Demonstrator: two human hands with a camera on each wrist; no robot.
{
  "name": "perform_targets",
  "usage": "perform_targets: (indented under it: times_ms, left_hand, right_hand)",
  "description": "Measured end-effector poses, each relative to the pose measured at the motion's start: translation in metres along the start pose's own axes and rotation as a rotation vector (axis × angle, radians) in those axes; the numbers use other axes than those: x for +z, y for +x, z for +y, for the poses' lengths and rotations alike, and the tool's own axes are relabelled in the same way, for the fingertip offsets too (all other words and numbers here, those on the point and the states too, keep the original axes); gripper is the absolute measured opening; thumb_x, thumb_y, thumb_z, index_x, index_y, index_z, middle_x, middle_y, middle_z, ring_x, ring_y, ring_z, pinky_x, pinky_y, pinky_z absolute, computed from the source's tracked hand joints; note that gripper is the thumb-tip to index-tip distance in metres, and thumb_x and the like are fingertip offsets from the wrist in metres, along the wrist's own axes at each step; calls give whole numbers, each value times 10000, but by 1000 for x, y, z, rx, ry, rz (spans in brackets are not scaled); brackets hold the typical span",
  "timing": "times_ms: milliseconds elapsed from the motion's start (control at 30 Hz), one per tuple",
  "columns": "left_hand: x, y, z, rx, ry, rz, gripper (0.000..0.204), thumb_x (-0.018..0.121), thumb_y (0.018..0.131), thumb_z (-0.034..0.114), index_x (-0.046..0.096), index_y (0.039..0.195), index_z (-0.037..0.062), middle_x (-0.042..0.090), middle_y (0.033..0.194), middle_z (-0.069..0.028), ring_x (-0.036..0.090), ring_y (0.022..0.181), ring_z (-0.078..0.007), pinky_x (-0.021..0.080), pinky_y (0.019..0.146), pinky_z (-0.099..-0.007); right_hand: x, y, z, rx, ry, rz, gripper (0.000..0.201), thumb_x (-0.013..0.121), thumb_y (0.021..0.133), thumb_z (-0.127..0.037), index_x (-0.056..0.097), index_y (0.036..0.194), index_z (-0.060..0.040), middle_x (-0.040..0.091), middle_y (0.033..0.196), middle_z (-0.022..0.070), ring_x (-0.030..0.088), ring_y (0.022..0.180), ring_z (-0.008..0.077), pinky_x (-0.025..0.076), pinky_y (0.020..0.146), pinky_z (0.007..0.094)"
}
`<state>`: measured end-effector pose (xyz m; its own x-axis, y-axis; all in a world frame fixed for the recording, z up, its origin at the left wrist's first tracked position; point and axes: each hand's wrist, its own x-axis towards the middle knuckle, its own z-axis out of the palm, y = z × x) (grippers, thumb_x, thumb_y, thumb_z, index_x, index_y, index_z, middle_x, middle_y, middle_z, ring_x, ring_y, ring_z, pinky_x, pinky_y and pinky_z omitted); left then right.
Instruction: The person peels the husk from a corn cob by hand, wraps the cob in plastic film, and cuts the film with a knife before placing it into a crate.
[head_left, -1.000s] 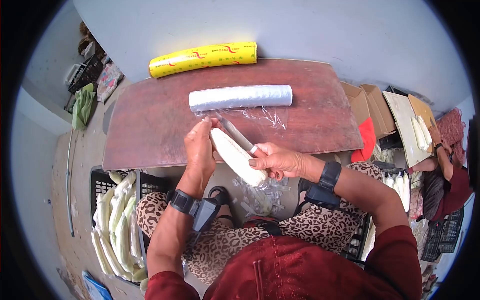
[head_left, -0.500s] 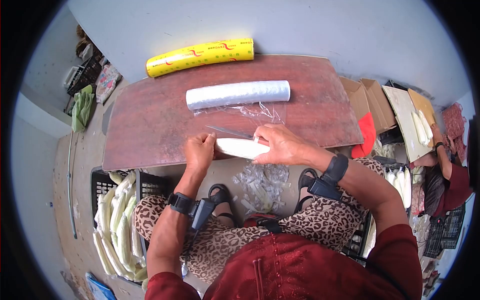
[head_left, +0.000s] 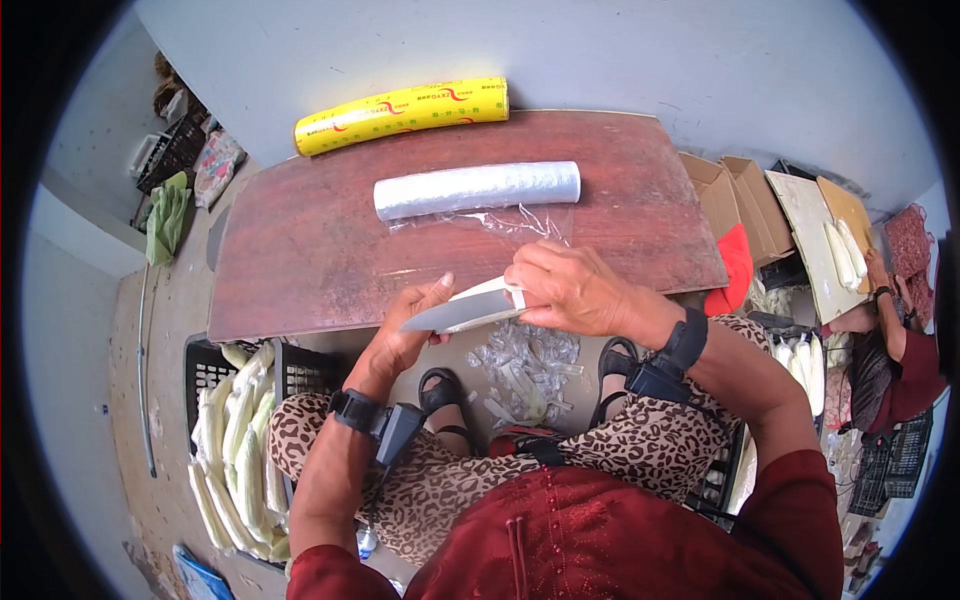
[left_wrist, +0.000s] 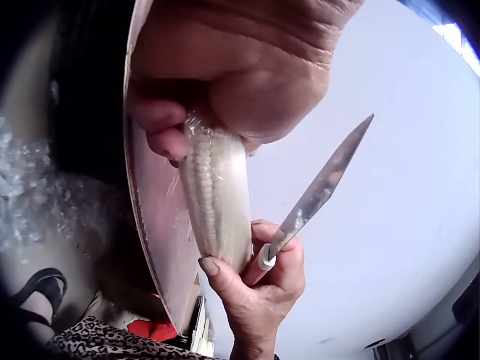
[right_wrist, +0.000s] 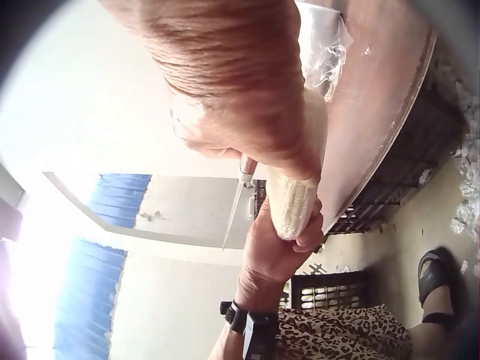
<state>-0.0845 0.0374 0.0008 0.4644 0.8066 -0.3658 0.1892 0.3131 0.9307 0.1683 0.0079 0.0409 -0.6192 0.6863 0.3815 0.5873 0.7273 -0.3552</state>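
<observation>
A white corn cob (left_wrist: 214,195) with clear film shining on its surface spans both hands over the table's front edge. My left hand (head_left: 408,325) grips one end, fingers curled round it in the left wrist view. At the other end, my right hand (head_left: 570,290) pinches the cob with its thumb and also holds a knife (left_wrist: 322,184) by its brown handle. In the head view the blade lies across the cob, its tip pointing toward my left hand. The left wrist view has the blade angled away beside the cob.
On the red-brown table (head_left: 300,240) lie a roll of clear film (head_left: 478,190) and a yellow printed roll (head_left: 400,115). A black crate (head_left: 200,365) of corn stands at left. Film scraps (head_left: 525,365) litter the floor. Another person's arm (head_left: 890,310) is at right.
The cob swung from a steep slant to nearly level, then tilted slightly up at its right end. The knife blade came from behind the cob to in front of it, and my left hand turned.
</observation>
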Motion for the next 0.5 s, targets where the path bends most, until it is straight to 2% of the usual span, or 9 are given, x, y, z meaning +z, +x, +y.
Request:
perform_targets:
  times_ms: [167,367,400,467,500]
  left_hand:
    - [-1,-5,9,-72,-62,-353,559,478,968,532,669,943,7,637,717,-34,577,569,-88,446,486,-203]
    - [10,-18,15,-196,-18,-483,564,488,954,543,639,1032,5,674,827,-81,632,658,-114,498,573,-225]
    - [13,-20,16,-154,-13,-522,570,525,936,541,626,1071,-4,672,863,-86,642,724,-120,515,609,-231]
    - [13,-16,16,-205,-47,-657,574,549,937,519,602,1207,15,667,984,-64,607,848,-93,508,703,-225]
    - [17,-18,17,-169,-115,-643,570,554,938,504,578,1233,17,663,987,-65,610,838,-95,510,697,-226]
  right_hand:
    - [-4,-3,-9,-73,-36,-3,419,779,659,-144,548,1002,-83,519,922,53,576,888,250,537,672,364]
    - [-4,-10,-25,-198,-14,-1,374,767,673,-156,538,961,-91,518,894,38,580,879,229,538,596,346]
    - [-3,-11,-29,-215,-2,4,361,762,677,-155,537,952,-92,520,891,37,581,877,227,537,587,346]
    - [0,-12,-34,-241,43,7,332,755,696,-161,546,939,-74,551,935,45,592,886,232,538,587,341]
    - [3,-12,-36,-242,66,11,332,758,696,-165,547,933,-68,557,949,49,596,894,235,540,594,338]
